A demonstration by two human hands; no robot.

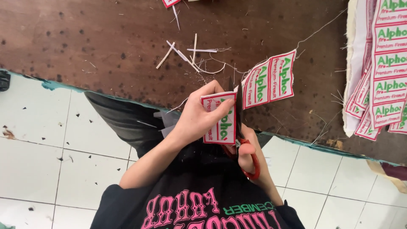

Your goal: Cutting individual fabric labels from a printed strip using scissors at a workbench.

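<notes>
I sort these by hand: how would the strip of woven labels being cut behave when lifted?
The label strip is probably floppy: it bends past the scissors. Likely light: the left hand pinches it easily. Edges probably fray, judging by scattered threads.

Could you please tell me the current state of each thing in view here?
Left hand: gripping the label strip.
Label strip: partly cut, between the blades.
Scissors: held, cutting the strip.
Right hand: fingers through the red handles.
Label pile: stacked at the table's edge.
Fabric scraps: scattered loose.

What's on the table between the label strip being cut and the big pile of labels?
In the head view, only bare brown tabletop with loose threads lies between them.
</notes>
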